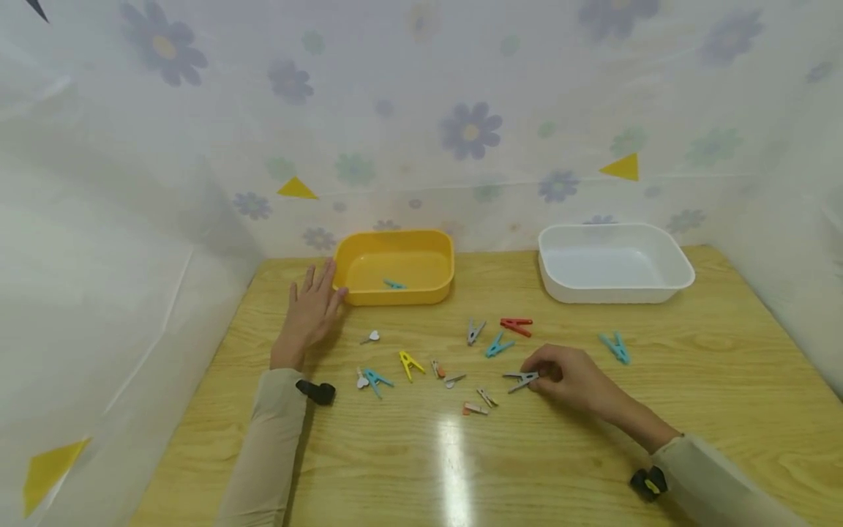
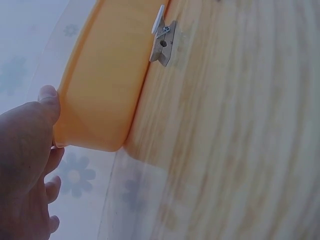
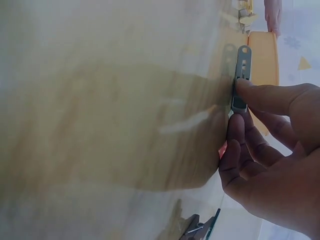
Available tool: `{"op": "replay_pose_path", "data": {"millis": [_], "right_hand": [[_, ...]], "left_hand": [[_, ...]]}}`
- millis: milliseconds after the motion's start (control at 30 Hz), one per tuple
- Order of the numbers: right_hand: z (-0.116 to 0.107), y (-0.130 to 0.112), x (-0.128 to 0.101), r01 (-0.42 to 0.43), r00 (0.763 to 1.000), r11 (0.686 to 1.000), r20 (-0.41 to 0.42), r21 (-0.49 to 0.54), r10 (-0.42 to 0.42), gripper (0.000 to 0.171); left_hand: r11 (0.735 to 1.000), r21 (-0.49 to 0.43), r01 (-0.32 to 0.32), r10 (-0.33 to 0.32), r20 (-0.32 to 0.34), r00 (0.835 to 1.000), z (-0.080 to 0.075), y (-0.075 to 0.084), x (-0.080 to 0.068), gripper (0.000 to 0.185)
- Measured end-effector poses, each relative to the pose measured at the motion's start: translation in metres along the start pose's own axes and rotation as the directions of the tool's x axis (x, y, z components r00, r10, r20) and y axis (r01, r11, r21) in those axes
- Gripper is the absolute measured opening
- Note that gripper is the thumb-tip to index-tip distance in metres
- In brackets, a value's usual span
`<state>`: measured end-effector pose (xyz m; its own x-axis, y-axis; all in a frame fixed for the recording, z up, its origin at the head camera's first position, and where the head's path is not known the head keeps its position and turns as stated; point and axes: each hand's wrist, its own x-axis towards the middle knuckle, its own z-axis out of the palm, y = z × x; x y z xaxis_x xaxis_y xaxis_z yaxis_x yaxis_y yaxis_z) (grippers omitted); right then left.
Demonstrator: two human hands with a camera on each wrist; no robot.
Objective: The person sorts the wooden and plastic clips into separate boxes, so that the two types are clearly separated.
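My right hand (image 1: 569,377) pinches a grey plastic clothespin (image 1: 522,379) between thumb and fingers, low over the table at right of centre. In the right wrist view the grey clothespin (image 3: 243,75) stands on end under the thumb. My left hand (image 1: 309,311) rests against the left end of the yellow tray (image 1: 395,298), fingers spread, thumb at its near corner. In the left wrist view the thumb touches the tray's rim (image 2: 95,95). A blue clothespin (image 1: 394,284) lies inside this tray. A small clothespin with a white heart (image 1: 371,337) lies close to the left hand.
A white tray (image 1: 615,294) stands at the back right. Between the hands lie several clothespins, among them a yellow one (image 1: 410,364), a red one (image 1: 516,326) and small wooden ones (image 1: 487,397). A blue clothespin (image 1: 615,348) lies beyond the right hand. A flowered curtain (image 1: 421,146) hangs behind the table.
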<state>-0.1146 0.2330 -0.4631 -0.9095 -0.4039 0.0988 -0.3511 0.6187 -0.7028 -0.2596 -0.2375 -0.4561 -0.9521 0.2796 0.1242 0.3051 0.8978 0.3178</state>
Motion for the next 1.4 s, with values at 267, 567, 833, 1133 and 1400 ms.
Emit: {"op": "replay_pose_path", "data": {"millis": [267, 567, 833, 1133, 1400], "right_hand": [[0.001, -0.004, 0.000, -0.017, 0.999, 1.000, -0.029, 0.013, 0.017, 0.021], [0.001, -0.014, 0.016, 0.009, 0.998, 0.999, -0.065, 0.054, -0.005, 0.019], [-0.003, -0.023, 0.028, 0.066, 0.991, 0.996, -0.124, 0.058, -0.058, 0.017], [0.004, -0.036, 0.052, 0.086, 0.985, 0.995, -0.157, 0.059, -0.075, 0.019], [0.006, -0.049, 0.083, 0.115, 0.978, 0.989, -0.182, 0.089, -0.097, 0.017]], "left_hand": [[1.000, -0.004, -0.001, 0.001, 0.008, 1.000, 0.000, 0.000, 0.000, 0.070], [1.000, -0.024, 0.004, -0.004, -0.004, 1.000, 0.004, -0.002, -0.002, 0.070], [1.000, -0.004, -0.008, 0.008, -0.013, 1.000, 0.007, 0.000, 0.002, 0.071], [1.000, 0.026, 0.001, -0.001, -0.001, 1.000, 0.008, 0.002, 0.003, 0.070], [1.000, 0.013, -0.003, 0.004, -0.020, 1.000, 0.009, 0.001, 0.004, 0.070]]}}
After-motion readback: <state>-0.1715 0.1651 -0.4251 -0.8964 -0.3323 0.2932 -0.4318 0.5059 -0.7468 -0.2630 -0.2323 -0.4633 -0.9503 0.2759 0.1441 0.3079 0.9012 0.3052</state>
